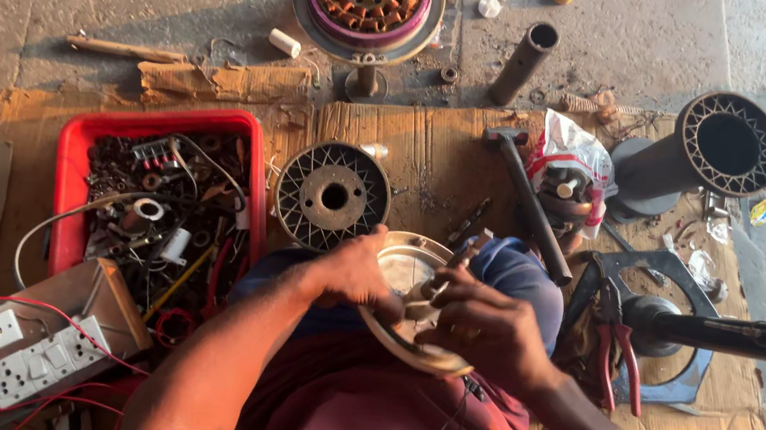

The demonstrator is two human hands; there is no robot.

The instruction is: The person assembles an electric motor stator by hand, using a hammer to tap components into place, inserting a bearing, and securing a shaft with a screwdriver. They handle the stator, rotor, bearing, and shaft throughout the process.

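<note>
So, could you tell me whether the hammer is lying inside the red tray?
No, the hammer lies on the cardboard to the right of the red tray, which holds wires and small parts.

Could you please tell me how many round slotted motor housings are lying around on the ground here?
2: one slotted housing lies flat on the cardboard beside the red tray, and one tall slotted housing lies at the upper right. Others may be hidden.

bare forearms, maroon clothes

both arms are bare to the elbow; the left hand (356, 272) and right hand (485, 329) wear nothing. maroon garment over the lap, blue cloth at the knee.
</note>
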